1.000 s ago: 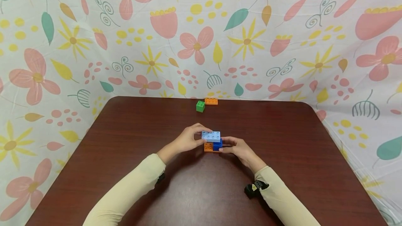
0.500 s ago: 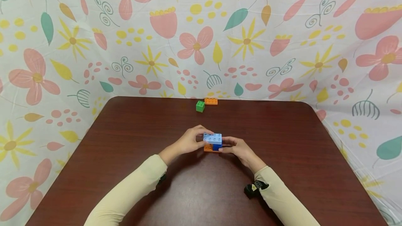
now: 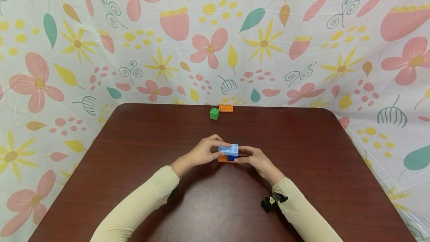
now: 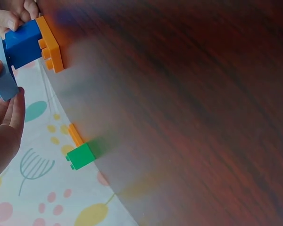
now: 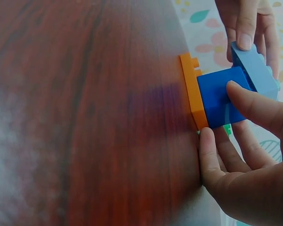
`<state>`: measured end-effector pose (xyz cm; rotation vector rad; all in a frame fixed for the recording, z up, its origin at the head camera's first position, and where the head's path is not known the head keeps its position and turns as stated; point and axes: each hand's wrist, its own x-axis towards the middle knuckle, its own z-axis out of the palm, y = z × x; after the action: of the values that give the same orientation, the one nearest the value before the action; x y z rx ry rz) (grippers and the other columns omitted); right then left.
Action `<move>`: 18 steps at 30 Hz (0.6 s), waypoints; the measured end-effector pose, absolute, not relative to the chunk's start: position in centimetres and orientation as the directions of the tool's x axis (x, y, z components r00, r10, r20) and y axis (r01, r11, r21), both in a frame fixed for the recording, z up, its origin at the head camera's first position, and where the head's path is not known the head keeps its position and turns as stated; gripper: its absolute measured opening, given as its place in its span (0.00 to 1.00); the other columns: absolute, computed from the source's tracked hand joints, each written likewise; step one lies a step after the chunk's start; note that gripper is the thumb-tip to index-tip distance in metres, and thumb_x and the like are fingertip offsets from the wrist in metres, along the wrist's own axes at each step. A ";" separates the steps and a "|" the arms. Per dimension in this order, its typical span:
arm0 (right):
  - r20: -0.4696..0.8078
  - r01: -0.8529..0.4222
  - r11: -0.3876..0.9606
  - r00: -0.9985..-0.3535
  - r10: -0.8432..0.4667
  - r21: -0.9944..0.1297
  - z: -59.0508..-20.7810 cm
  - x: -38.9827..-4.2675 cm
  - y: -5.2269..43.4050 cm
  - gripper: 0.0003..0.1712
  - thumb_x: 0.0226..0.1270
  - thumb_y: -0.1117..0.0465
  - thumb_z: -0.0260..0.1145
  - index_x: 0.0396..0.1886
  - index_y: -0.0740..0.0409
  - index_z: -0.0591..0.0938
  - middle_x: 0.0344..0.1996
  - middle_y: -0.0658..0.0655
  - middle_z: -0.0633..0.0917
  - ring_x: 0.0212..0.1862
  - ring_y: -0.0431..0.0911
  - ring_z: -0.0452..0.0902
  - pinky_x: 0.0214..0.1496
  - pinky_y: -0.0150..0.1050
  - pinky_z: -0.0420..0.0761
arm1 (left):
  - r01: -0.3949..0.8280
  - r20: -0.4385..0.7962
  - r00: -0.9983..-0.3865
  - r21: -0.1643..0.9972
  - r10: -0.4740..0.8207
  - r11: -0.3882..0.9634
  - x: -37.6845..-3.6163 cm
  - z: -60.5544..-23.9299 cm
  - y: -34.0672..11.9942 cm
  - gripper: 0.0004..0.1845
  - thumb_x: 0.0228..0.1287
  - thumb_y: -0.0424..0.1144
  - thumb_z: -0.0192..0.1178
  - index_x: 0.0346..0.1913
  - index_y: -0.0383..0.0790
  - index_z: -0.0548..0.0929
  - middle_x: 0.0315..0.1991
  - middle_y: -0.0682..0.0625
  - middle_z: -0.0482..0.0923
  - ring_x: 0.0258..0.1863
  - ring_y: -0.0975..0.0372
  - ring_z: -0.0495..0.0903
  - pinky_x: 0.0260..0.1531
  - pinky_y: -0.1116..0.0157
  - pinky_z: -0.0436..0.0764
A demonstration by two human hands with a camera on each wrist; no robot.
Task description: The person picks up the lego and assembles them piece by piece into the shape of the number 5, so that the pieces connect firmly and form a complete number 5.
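Observation:
My left hand (image 3: pixel 201 151) pinches a light blue toy building brick (image 3: pixel 233 150) between thumb and fingers. The brick lies over a dark blue brick (image 3: pixel 232 158), which sits at the right end of a flat orange brick (image 3: pixel 223 158) on the table. From the right, my right hand (image 3: pixel 258 161) grips the dark blue brick, its thumb on the near face. The right wrist view shows the light blue brick (image 5: pixel 255 70) slightly tilted against the top of the dark blue one (image 5: pixel 219 96). Bare orange studs (image 4: pixel 46 52) show beside the dark blue brick in the left wrist view.
A green brick (image 3: pixel 214 114) and another flat orange brick (image 3: pixel 226 108) lie at the far edge of the brown table (image 3: pixel 161 122). Behind it hangs a flower-patterned cloth (image 3: pixel 248 66). A black wrist camera (image 3: pixel 270 203) juts from the right sleeve.
My left hand has brought the light blue brick down and slightly right, over the dark blue brick. The right hand stays where it was.

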<state>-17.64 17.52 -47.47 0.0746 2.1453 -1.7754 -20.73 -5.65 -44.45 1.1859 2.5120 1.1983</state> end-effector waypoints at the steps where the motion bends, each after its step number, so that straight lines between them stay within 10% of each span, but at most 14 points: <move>1: -0.302 0.262 0.212 -0.935 -0.184 -0.941 -47.5 -17.6 17.5 0.30 0.58 0.65 0.72 0.61 0.64 0.76 0.55 0.61 0.80 0.53 0.51 0.77 0.56 0.46 0.76 | 0.612 0.214 -0.682 0.691 0.699 0.385 -20.7 -44.5 -5.7 0.21 0.61 0.30 0.65 0.58 0.43 0.82 0.47 0.46 0.75 0.40 0.58 0.77 0.40 0.57 0.81; 18: -0.302 0.263 0.202 -0.933 -0.195 -0.943 -47.4 -17.6 17.6 0.29 0.58 0.65 0.72 0.60 0.64 0.76 0.53 0.61 0.81 0.52 0.49 0.77 0.55 0.45 0.77 | 0.633 0.173 -0.664 0.647 0.727 0.425 -20.5 -44.0 -5.6 0.21 0.63 0.31 0.63 0.59 0.44 0.81 0.48 0.46 0.73 0.37 0.50 0.76 0.31 0.68 0.73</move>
<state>-17.63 17.56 -47.39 0.0642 2.1286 -1.7825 -20.54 -5.60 -44.00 1.2186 2.5369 1.0624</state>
